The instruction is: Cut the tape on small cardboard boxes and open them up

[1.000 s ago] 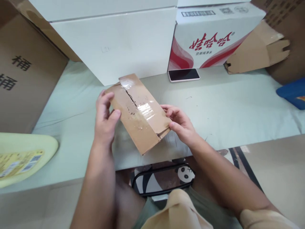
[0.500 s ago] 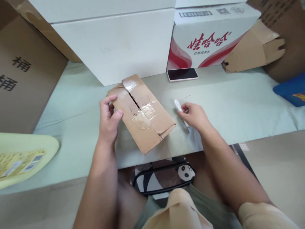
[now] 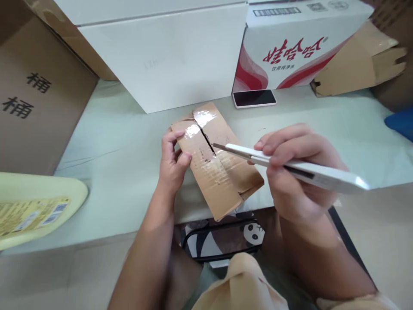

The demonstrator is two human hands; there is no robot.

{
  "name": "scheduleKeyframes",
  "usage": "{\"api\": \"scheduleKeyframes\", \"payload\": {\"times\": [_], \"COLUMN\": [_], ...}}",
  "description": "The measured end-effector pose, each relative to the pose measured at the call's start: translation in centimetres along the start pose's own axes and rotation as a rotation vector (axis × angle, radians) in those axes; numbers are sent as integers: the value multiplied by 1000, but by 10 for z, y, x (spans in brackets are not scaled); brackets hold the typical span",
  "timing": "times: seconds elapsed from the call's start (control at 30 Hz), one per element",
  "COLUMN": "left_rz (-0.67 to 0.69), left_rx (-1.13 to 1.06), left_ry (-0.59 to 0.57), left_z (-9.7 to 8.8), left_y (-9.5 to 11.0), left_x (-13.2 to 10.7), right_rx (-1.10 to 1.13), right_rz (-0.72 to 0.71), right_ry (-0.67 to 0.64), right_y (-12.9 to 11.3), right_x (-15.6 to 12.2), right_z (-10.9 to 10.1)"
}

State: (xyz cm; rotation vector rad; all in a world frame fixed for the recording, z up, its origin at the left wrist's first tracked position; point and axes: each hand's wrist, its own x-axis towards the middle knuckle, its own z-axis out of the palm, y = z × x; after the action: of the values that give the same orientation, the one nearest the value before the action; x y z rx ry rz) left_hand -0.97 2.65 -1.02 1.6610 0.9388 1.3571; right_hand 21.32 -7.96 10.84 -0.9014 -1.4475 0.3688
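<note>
A small brown cardboard box (image 3: 222, 172), its flaps taped and a dark slit running along part of the seam, is tilted at the front of the table. My left hand (image 3: 174, 161) grips its left edge, thumb on the top face. In my right hand (image 3: 300, 168) is a white utility knife (image 3: 329, 176), held up close to the camera. Its blade is out and points left, and in view the tip overlaps the box near the slit; whether it touches cannot be told.
Behind the box stand a large white carton (image 3: 167, 64) and a red-and-white water carton (image 3: 290, 56). A phone (image 3: 254, 98) lies before them. Brown cartons (image 3: 41, 94) and a pale yellow-green bottle (image 3: 41, 211) are on the left, folded cardboard (image 3: 351, 64) and a blue object (image 3: 400, 125) on the right.
My right hand has lifted the utility knife off the table area and turned it, blade toward the box. My left hand and the box appear shifted slightly right in view.
</note>
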Motion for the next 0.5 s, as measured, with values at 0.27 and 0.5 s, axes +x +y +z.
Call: {"api": "scheduleKeyframes", "payload": {"times": [0.27, 0.5], "left_rz": [17, 38], "left_rx": [26, 25], "left_ry": [4, 18], "left_z": [0, 3], "left_y": [3, -2], "left_x": [-1, -1], "right_rx": [-142, -145], "right_rz": [36, 24], "right_ry": [-68, 9], "right_y": [15, 9], "right_x": [-6, -14], "right_z": [2, 2]}}
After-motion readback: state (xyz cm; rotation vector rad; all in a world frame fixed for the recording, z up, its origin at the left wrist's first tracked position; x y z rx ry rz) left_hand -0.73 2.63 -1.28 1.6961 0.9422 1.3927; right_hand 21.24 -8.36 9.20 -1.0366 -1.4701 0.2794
